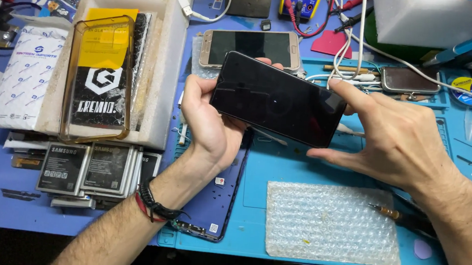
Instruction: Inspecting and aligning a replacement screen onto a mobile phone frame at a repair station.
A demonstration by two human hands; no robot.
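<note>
One black phone (278, 98) mid-frame, pinched between left hand (206, 119) and right hand (398, 141), one gold phone (251, 48) above, one bubble-wrap sheet (330, 223) below

Both forearms are bare, with no sleeves in view. The left hand (209, 126) has cords at its wrist: a black braided band (154, 203) and a thin red one (143, 209) just behind it. The right hand (398, 139) wears nothing; no rings show.
</note>
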